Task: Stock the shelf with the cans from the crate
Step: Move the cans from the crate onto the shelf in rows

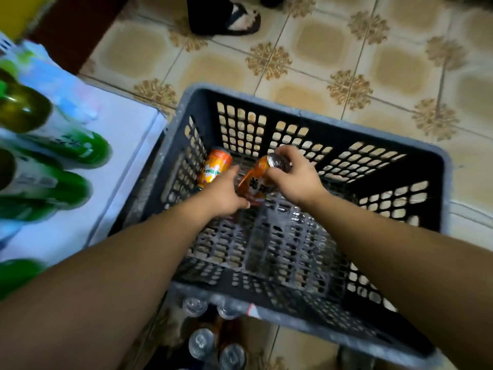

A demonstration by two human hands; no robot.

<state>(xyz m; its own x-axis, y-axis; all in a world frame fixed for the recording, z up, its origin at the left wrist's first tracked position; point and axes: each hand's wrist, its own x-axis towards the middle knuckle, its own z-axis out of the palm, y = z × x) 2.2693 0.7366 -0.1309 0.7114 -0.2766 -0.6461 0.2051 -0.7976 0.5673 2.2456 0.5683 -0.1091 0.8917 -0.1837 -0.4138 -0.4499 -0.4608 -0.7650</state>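
A dark perforated plastic crate (314, 117) stands on the tiled floor. Inside it, an orange can (216, 165) leans in the far left corner. A second orange can (254, 180) sits tilted near the crate's middle, and my right hand (296, 177) grips it by its silver top. My left hand (224, 193) reaches in between the two cans, fingers extended toward the corner can, holding nothing that I can see. Both forearms stretch down into the crate from the bottom of the view.
Green bottles (53, 145) lie on a white shelf surface (128, 129) at the left. Several can tops (202, 343) stand on the floor just under the crate's near edge. Another person's sandalled foot (240, 20) is on the floor beyond the crate.
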